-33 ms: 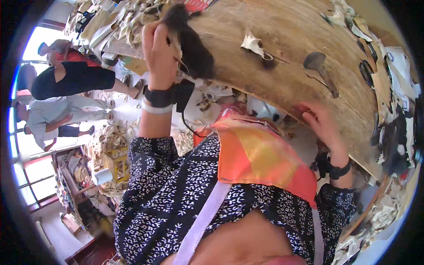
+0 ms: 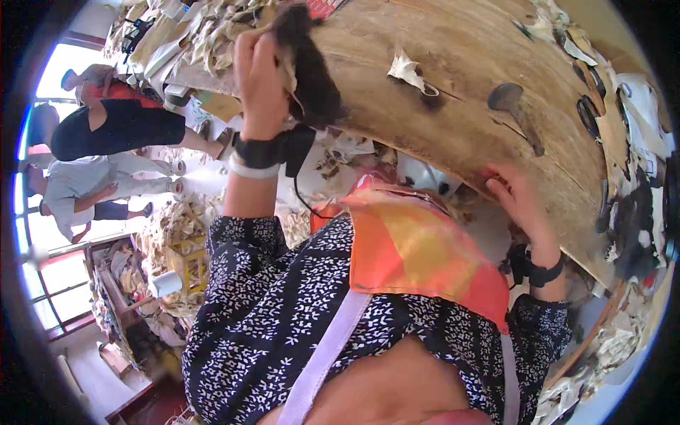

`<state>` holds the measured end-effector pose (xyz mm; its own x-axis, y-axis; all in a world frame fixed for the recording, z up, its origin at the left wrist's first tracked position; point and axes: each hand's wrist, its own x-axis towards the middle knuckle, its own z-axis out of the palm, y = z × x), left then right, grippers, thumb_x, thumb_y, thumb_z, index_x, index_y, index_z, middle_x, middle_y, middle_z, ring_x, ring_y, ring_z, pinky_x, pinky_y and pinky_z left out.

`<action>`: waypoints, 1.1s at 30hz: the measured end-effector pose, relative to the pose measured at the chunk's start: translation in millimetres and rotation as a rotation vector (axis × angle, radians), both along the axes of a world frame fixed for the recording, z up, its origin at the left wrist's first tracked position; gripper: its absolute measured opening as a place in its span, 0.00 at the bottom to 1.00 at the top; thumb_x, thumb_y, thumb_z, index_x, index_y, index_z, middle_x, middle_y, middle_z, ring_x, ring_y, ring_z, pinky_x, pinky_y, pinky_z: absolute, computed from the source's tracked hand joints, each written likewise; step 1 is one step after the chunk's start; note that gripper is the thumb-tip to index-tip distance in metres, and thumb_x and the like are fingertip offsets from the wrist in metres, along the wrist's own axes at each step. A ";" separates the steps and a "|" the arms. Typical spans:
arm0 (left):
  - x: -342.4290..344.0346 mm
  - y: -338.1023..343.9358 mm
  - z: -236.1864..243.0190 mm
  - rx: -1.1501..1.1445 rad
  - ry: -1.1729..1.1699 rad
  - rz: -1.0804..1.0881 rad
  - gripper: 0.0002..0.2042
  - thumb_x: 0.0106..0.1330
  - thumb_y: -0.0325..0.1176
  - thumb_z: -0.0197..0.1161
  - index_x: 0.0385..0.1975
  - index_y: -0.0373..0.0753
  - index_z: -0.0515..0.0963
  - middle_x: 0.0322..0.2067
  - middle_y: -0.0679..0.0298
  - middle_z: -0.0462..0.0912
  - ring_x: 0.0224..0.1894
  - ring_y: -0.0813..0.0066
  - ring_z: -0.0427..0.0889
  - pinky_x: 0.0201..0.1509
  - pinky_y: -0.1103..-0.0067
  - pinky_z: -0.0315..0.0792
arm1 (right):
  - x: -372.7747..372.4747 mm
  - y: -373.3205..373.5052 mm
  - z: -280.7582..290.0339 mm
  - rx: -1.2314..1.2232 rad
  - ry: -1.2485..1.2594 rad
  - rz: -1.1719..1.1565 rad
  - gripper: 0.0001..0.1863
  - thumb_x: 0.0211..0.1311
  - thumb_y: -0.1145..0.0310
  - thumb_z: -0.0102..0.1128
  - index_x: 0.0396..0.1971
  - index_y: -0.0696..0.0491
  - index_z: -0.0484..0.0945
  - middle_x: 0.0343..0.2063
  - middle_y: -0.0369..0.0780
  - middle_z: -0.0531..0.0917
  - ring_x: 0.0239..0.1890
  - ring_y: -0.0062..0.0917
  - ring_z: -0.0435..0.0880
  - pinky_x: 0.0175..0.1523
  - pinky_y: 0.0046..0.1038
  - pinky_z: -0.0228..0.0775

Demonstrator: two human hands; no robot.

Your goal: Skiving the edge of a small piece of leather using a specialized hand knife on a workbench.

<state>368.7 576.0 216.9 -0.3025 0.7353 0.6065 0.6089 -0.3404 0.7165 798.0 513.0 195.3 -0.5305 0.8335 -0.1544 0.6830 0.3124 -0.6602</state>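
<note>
My left hand [image 2: 262, 88] is raised over the near left part of the wooden table [image 2: 425, 134], its fingers closed on the edge of a dark brown fur piece [image 2: 317, 88]. The fur hangs down beside the fingers, and its pale skin side shows along the hand. At the table's near edge on the right is my right hand [image 2: 520, 202], slightly blurred, with fingers apart and nothing seen in it. Between the hands and farther in lies a small white fur scrap [image 2: 406, 69] with a dark tuft beside it.
A dark tool with a broad rounded head [image 2: 506, 96] lies on the table, with black-handled scissors [image 2: 588, 117] farther right. Pale scraps [image 2: 212, 42] are heaped at the far left. Fur strips [image 2: 641, 212] line the right side. Several people [image 2: 106, 131] stand at the left.
My left hand and the fur piece have shifted slightly to the right. My right hand has stayed nearly in place.
</note>
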 end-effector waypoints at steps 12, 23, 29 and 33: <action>90.6 -18.0 -82.8 -0.538 0.228 -0.630 0.24 0.65 0.34 0.62 0.61 0.40 0.65 0.55 0.52 0.73 0.59 0.58 0.72 0.62 0.68 0.65 | -28.2 19.0 0.3 0.184 -0.107 0.053 0.16 0.61 0.69 0.59 0.48 0.56 0.78 0.52 0.46 0.77 0.49 0.46 0.79 0.52 0.39 0.72; 112.5 -33.1 -74.6 -0.494 0.639 -0.637 0.26 0.58 0.34 0.66 0.58 0.45 0.70 0.60 0.59 0.71 0.63 0.55 0.67 0.66 0.64 0.63 | 3.8 68.3 -56.1 0.211 -0.222 0.019 0.15 0.60 0.68 0.60 0.45 0.57 0.78 0.58 0.46 0.71 0.54 0.44 0.76 0.57 0.40 0.71; 69.5 -25.0 -75.8 -0.447 0.627 -0.543 0.23 0.58 0.34 0.65 0.55 0.44 0.74 0.56 0.59 0.73 0.58 0.52 0.69 0.63 0.64 0.64 | -15.4 66.8 -49.8 0.304 -0.154 -0.010 0.16 0.62 0.67 0.58 0.49 0.54 0.77 0.55 0.45 0.74 0.52 0.44 0.78 0.54 0.39 0.72; 77.3 -28.1 -74.0 -0.435 0.602 -0.496 0.23 0.58 0.34 0.66 0.56 0.45 0.74 0.54 0.58 0.73 0.57 0.53 0.69 0.63 0.64 0.64 | -50.7 70.8 -40.7 0.309 -0.156 -0.016 0.18 0.62 0.66 0.58 0.52 0.53 0.74 0.52 0.45 0.74 0.50 0.43 0.79 0.50 0.42 0.74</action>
<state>445.9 548.0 142.9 0.3916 0.8990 0.1961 0.7785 -0.4373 0.4502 747.3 583.9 154.6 -0.5070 0.8615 0.0286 0.7746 0.4700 -0.4232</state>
